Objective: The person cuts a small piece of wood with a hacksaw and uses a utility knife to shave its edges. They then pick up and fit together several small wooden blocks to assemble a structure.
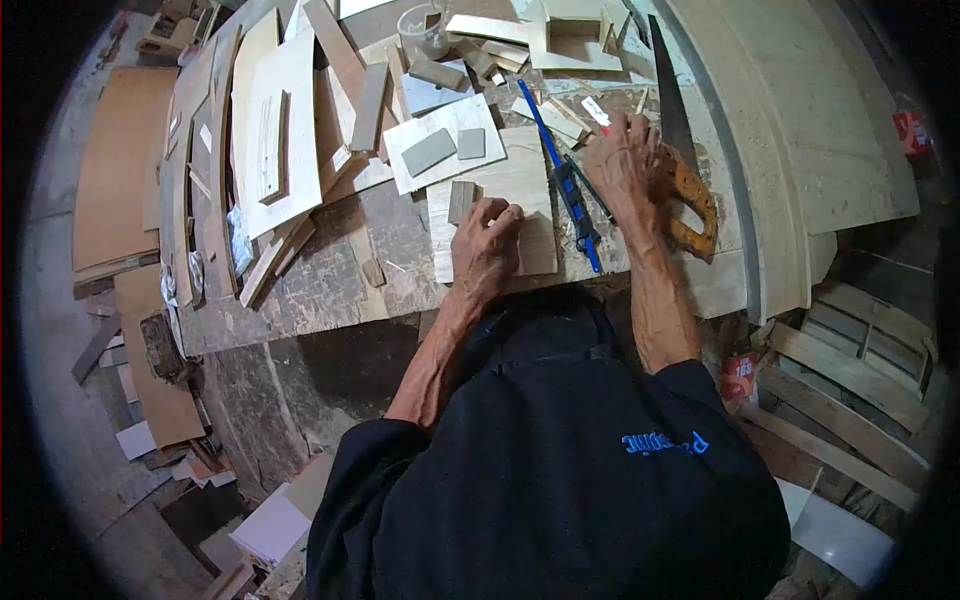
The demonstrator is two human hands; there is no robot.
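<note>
My left hand (487, 245) rests with curled fingers on a pale wooden board (538, 200) at the bench's front edge. A small grey-brown wood block (461, 200) lies right against its knuckles; whatever the fingers hold is hidden. My right hand (625, 170) is lowered to the bench, its fingers bent and closed, their tips out of sight. Just left of it lies a long blue tool with black fittings (568, 190), and a thin dark stick (590, 185) runs between them. To the right, a handsaw (692, 215) with a worn wooden handle lies close to my wrist.
Two grey rectangular pieces (428, 154) lie on a white panel (404, 180). Beyond are wood offcuts (490, 28), a clear container (424, 30) and an open wooden box (575, 45). Boards (285, 130) cover the left side. A large sheet (800, 110) extends along the right.
</note>
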